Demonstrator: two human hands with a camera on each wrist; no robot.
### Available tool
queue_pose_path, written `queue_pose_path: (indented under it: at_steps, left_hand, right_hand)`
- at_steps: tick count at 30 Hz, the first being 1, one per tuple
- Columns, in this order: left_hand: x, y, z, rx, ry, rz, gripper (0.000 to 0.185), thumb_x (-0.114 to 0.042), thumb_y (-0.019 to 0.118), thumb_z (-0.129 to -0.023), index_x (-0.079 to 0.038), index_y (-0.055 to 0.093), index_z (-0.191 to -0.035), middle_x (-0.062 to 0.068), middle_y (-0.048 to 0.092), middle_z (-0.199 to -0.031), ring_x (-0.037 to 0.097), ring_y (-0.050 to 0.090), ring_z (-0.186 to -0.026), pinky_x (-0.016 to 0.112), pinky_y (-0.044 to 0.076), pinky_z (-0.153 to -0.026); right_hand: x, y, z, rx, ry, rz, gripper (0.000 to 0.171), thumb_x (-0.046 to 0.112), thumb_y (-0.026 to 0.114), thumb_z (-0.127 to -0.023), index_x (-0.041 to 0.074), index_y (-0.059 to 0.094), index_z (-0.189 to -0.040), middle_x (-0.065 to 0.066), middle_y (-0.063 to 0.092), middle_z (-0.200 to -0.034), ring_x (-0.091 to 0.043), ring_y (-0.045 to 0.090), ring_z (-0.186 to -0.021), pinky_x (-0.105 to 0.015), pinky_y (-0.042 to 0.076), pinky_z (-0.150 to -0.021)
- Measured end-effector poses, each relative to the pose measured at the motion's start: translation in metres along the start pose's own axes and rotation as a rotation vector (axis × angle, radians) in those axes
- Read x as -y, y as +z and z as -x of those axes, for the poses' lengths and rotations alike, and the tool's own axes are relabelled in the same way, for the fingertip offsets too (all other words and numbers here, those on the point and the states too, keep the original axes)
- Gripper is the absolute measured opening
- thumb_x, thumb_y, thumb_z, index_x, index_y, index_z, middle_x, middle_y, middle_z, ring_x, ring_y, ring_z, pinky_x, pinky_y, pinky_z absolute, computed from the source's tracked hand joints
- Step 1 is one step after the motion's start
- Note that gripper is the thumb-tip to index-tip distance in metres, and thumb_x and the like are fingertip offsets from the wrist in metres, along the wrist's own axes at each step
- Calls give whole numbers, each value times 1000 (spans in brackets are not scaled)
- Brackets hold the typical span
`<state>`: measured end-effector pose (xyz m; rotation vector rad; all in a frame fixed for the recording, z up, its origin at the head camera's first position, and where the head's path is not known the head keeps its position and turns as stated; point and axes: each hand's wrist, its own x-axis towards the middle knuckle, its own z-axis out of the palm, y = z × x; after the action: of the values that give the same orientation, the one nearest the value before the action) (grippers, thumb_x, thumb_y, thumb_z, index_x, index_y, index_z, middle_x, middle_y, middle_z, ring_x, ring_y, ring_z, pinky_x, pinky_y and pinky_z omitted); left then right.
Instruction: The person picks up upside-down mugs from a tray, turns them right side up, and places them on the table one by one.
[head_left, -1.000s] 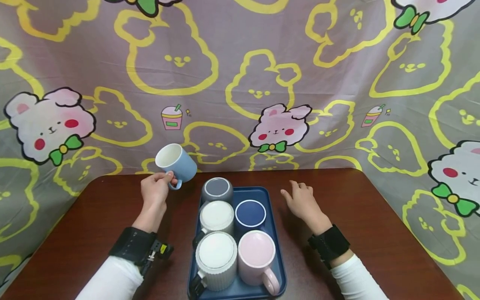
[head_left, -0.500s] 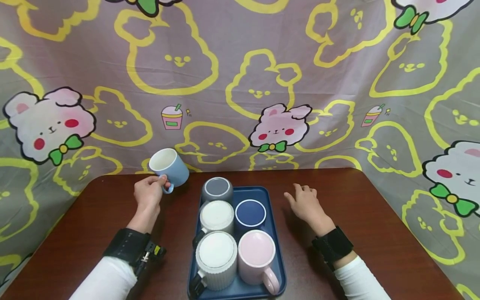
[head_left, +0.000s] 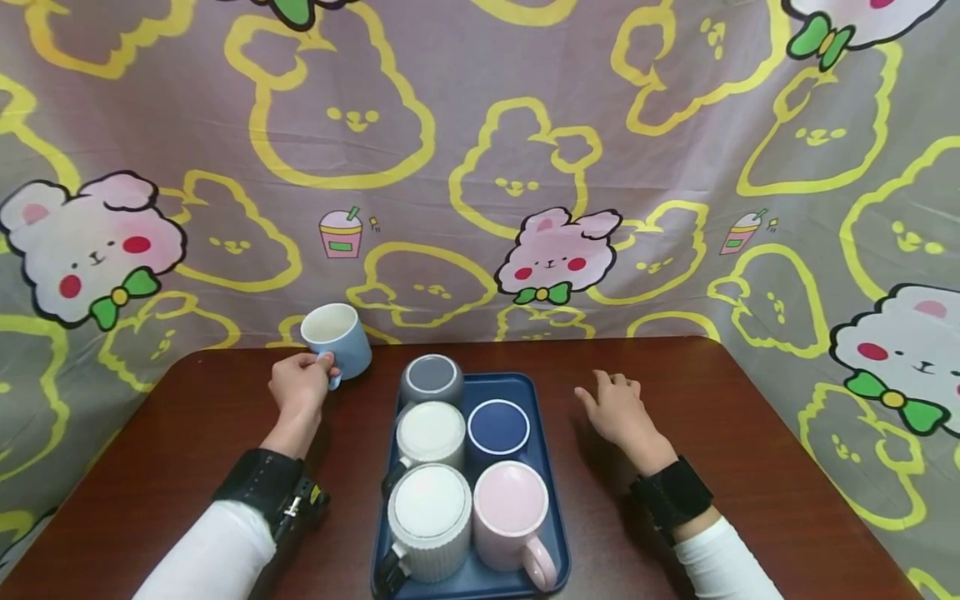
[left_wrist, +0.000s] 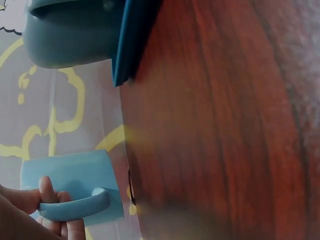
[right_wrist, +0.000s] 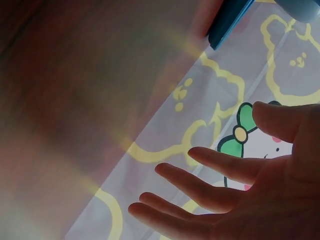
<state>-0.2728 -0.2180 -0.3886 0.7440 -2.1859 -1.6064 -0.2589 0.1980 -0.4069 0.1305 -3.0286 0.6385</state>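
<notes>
The left hand [head_left: 298, 385] is raised at the far left, its forearm in a white sleeve with a black wrist strap stretched forward, and its fingers [left_wrist: 47, 192] are curled through a handle and grip it, thumb on top. The right hand [head_left: 619, 410] lies out to the right, palm down and low, its fingers [right_wrist: 192, 187] loosely spread and nearly straight, holding nothing. Its wrist wears a black strap too, above a white sleeve.
</notes>
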Motion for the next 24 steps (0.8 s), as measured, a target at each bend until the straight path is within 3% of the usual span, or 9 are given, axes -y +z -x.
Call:
queue_pose_path:
  at_steps: [4, 10, 17, 24]
  left_hand:
    - [3, 2, -2, -7, 10, -16, 24, -22, 62, -91, 1, 67, -97, -10, 62, -55, 6, 61, -65, 15, 45, -54]
    - [7, 4, -5, -5, 20, -47, 25, -22, 61, -92, 1, 68, -98, -7, 64, -59, 12, 55, -82, 18, 43, -54]
    - [10, 5, -11, -51, 37, -76, 22, -21, 62, -90, 0, 70, -94, -13, 60, -53, 4, 52, -64, 17, 41, -52]
    - [12, 5, -15, -65, 39, -88, 23, -20, 62, -90, 1, 70, -94, -10, 62, -54, 11, 53, -78, 18, 40, -54]
  right_hand:
    - [-3, 0, 1, 4, 1, 1, 60, 35, 47, -99, -9, 35, -138, -38, 38, -134, -56, 31, -121, -63, 41, -92]
    - [-6, 0, 2, -3, 9, 17, 60, 34, 48, -99, -10, 36, -137, -38, 39, -133, -55, 32, -121, -62, 42, -92]
    - [-10, -1, 4, 8, 18, 21, 60, 35, 46, -99, -9, 36, -138, -38, 39, -133, -56, 31, -122, -62, 42, -92]
    - [-14, -3, 6, 11, 18, 28, 60, 35, 45, -100, -10, 35, -138, -39, 38, -134, -57, 29, -124, -61, 42, -91]
